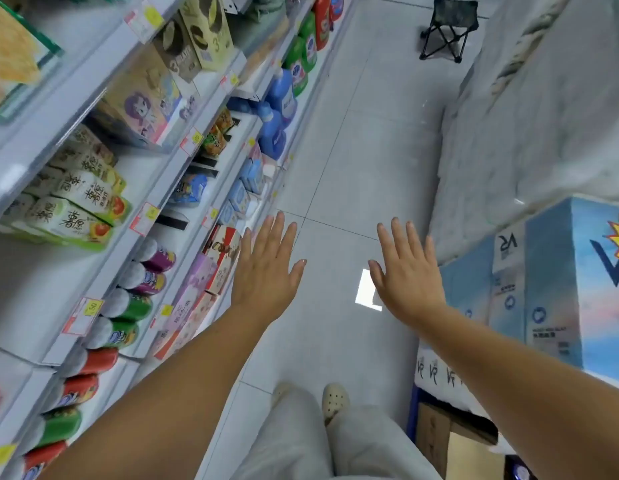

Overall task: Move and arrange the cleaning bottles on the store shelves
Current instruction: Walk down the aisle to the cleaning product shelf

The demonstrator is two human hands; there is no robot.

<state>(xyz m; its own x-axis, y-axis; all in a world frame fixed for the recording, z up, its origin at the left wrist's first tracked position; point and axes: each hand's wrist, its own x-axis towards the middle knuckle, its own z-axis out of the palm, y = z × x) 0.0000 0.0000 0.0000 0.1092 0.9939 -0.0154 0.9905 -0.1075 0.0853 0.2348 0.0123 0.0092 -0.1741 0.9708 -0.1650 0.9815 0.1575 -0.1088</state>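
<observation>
Blue cleaning bottles [275, 123] stand on the lowest shelf at the left, further down the aisle. Beyond them are green bottles [303, 60] and red bottles [322, 20] in the same row. My left hand [266, 271] is stretched out flat over the aisle floor beside the shelf edge, fingers apart, holding nothing. My right hand [407, 271] is held out the same way, fingers spread and empty. Both hands are well short of the bottles.
Shelves [103, 39] on the left carry snack boxes, chip cans [141, 282] and packets. Blue tissue packs [557, 289] are stacked at the right, with plastic-wrapped bales behind. A small folding stool [448, 27] stands far down the tiled aisle. My feet show below.
</observation>
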